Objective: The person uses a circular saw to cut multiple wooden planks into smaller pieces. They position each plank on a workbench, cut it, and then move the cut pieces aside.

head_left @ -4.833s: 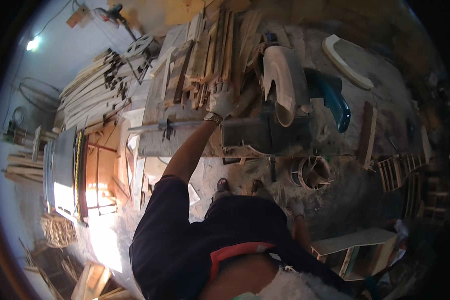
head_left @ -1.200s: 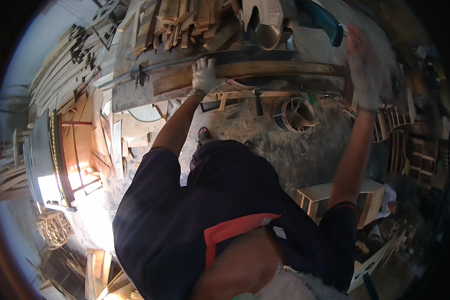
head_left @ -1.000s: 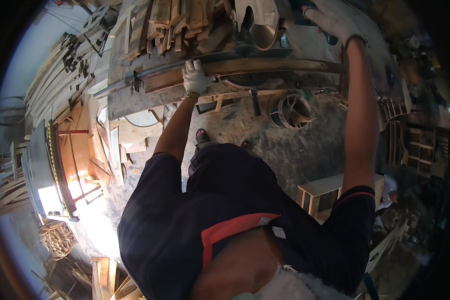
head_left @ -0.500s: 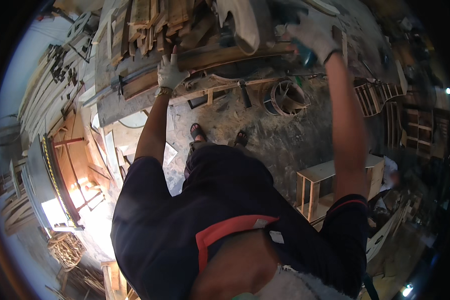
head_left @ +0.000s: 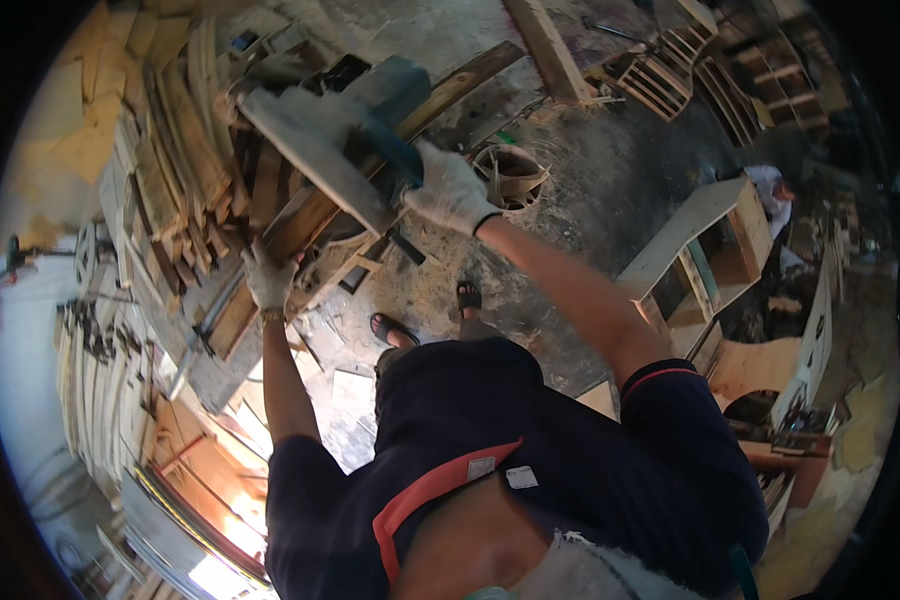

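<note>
My right hand [head_left: 452,190], in a pale work glove, is wrapped round the teal handle of a power saw [head_left: 320,140] with a large grey blade guard. The saw sits over a long wooden plank [head_left: 305,222]; its blade is hidden by the guard. My left hand [head_left: 267,278], also gloved, lies on the plank's near part with fingers spread and thumb apart. Beyond the saw, a long piece of wood [head_left: 470,78] reaches up and to the right.
A stack of rough boards [head_left: 175,160] lies left of the saw. A round bucket-like container [head_left: 512,178] with scraps stands on the dusty floor. At the right are a wooden cabinet frame [head_left: 695,245] and slatted frames [head_left: 655,85]. Another person [head_left: 770,195] is near the cabinet.
The head view has turned, so the bench now slants. My right hand, on the saw handle, now appears lower and nearer my left hand. My left hand stays on the plank.
</note>
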`<state>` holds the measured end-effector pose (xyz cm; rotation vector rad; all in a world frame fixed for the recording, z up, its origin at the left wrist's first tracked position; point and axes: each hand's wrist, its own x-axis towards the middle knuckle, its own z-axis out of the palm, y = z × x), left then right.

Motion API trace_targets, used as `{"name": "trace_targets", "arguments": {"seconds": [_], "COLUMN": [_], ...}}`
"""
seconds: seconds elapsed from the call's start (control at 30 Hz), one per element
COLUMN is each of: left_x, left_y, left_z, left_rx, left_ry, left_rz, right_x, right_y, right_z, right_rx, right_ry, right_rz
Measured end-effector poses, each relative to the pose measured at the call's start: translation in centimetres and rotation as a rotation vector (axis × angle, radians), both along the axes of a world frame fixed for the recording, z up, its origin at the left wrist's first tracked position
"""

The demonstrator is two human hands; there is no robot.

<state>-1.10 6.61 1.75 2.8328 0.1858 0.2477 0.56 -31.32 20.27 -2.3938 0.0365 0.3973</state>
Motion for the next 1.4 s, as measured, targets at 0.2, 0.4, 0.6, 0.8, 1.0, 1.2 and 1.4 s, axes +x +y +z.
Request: {"name": "trace_targets", "arguments": {"seconds": [0.2, 0.4, 0.6, 0.8, 1.0, 1.2, 1.4], "left_x": [0.0, 0.1, 0.3, -0.4, -4.1, -11.2, -14.8], "left_y": [-0.1, 0.1, 0.4, 0.6, 0.3, -3.6, -12.9], "left_z": [0.8, 0.5, 0.1, -0.5, -3.3, -3.0, 0.3], "left_rx": [0.021, 0.057, 0.038, 0.112, 0.247, 0.115, -0.015], "left_ry": [0.041, 0.022, 0.013, -0.062, -0.03, 0.003, 0.137], "left_rz": [-0.012, -0.018, -0.018, -0.049, -0.006, -0.157, -0.28], "right_x": [-0.8, -0.9, -1.4, -1.5, 3.7, 8.7, 2.1], "right_y": [-0.2, -0.4, -0.5, -0.2, 0.7, 2.0, -3.4], "right_z": [-2.4, -3.8, -6.6, -5.2, 5.1, 11.5, -2.2], "right_rx": [-0.089, -0.086, -0.058, -0.085, -0.015, 0.303, 0.248], "right_ry": [-0.009, 0.01, -0.087, -0.106, -0.13, -0.212, -0.35], "right_rz": [0.02, 0.045, 0.042, 0.032, 0.17, 0.224, -0.024]}}
